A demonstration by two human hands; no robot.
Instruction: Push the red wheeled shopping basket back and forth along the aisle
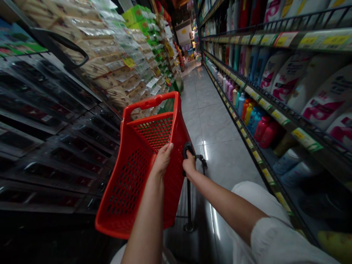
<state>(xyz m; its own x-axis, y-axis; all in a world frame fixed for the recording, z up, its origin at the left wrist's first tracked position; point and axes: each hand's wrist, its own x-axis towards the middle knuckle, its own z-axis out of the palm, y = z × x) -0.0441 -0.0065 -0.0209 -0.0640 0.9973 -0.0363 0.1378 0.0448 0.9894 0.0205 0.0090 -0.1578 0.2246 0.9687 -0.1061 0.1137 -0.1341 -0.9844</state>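
Note:
A red plastic shopping basket [132, 183] with perforated walls stands tilted in front of me, its opening turned to the left. My left hand [163, 158] is closed over the near side rim of the basket, thumb on top. To its right, my right hand [189, 162] is wrapped around a black handle [187, 148] against the basket's outer side. A black metal frame with a caster [189, 226] shows below that handle. The fingertips of both hands are partly hidden.
Shelves of shampoo bottles [293, 73] with a price rail [275, 115] run along the right. Stacked packs of tissue [110, 62] and boxed dark goods [49, 95] line the left. Between them a grey tiled floor [209, 99] leads ahead.

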